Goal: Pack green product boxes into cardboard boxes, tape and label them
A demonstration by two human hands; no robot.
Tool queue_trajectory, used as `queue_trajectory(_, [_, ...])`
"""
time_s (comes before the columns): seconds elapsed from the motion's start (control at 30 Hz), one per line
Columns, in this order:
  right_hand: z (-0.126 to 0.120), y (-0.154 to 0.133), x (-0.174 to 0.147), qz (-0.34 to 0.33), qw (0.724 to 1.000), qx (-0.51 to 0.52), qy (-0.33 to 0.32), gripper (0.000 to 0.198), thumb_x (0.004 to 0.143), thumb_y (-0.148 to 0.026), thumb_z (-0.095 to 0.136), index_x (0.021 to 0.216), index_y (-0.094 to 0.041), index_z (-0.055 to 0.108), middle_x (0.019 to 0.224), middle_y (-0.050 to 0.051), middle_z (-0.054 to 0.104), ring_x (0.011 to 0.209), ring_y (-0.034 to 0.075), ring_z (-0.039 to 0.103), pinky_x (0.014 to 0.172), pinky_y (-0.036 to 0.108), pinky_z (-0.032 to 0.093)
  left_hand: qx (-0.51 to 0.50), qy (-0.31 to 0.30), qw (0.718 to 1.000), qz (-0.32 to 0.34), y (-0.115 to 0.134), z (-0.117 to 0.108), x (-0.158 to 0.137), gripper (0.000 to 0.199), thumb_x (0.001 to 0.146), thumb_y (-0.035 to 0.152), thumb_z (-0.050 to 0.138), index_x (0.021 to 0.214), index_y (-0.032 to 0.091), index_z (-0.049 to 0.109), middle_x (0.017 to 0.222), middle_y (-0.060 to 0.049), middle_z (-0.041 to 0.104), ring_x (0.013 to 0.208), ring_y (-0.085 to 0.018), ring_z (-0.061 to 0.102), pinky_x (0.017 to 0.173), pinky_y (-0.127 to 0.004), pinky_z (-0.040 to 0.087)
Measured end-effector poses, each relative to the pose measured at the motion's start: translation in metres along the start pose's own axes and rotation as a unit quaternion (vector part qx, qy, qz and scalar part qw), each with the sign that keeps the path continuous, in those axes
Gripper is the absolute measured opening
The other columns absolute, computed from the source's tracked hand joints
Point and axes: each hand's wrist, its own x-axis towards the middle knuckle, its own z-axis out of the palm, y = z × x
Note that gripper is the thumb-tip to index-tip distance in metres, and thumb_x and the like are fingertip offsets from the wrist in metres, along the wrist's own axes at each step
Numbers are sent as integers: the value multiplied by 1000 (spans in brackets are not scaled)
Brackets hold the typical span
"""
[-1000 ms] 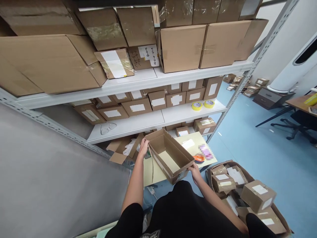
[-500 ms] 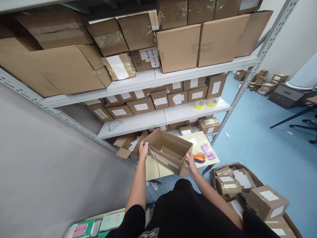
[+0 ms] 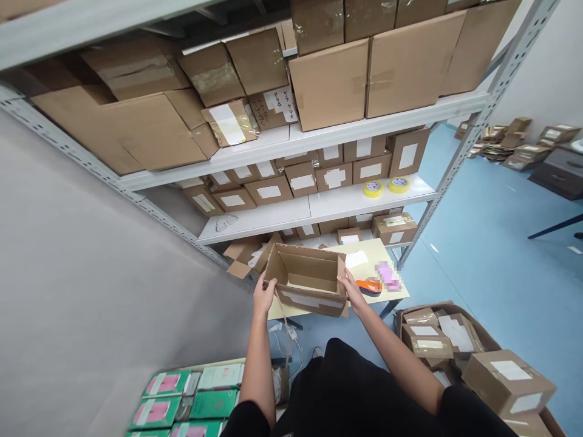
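Note:
Between my hands is an open cardboard box point(image 3: 314, 301), tilted so that its bare inside faces me. My left hand point(image 3: 264, 295) grips its left end, thumb over the rim. At the right end, my right hand point(image 3: 351, 290) holds the box with the thumb near the edge. A thin strip dangles from the box's left side. Behind and below it stands a small pale yellow table point(image 3: 376, 250) with a white paper point(image 3: 356, 259), an orange and dark blue object point(image 3: 368, 286) and a pink, pixelated item point(image 3: 388, 276).
A metal shelf rack point(image 3: 255, 226) packed with cardboard boxes stands ahead. Two yellow tape rolls point(image 3: 373, 189) lie on its middle shelf. At right, a large carton point(image 3: 398, 321) is full of taped boxes. Green and pink packages point(image 3: 159, 383) sit at lower left. A grey wall point(image 3: 91, 273) rises on the left.
The box has turned so its long side lies more level, and both hands still hold it. My view has shifted, showing more of the green packages at lower left.

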Motion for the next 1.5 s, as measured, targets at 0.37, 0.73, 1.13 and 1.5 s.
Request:
queue_trajectory(0.37, [12,4,22,0,1000,-1,-22,97,61,-33,88,152,-31,54,141,6,67,126,30,65,108,47,52,-71,-123,988,57,-37,-35,-13,60,75,63,79,118,22,72,141,-14,67,135,-32,59,114,-45,45])
queue_trajectory(0.73, [2,19,17,19,1000,-6,-15,71,86,-67,61,148,-33,57,154,3,58,143,28,53,112,48,48,-34,-16,998,57,-59,-5,8,65,81,50,77,138,21,63,130,-13,72,123,-29,65,109,-42,48])
queue_trajectory(1.13, [8,48,23,-50,997,-46,40,90,71,-37,85,154,-35,49,146,3,64,138,29,58,120,47,46,151,-58,978,133,-59,-6,25,59,89,40,69,144,22,60,127,-12,71,107,-27,68,95,-35,51])
queue_trajectory(1.5, [5,65,28,-80,991,-81,73,86,73,-37,81,154,-34,50,155,3,56,143,28,52,123,47,40,226,-110,952,173,-64,-17,59,23,99,30,53,99,22,75,104,-14,78,95,-26,72,81,-31,48])
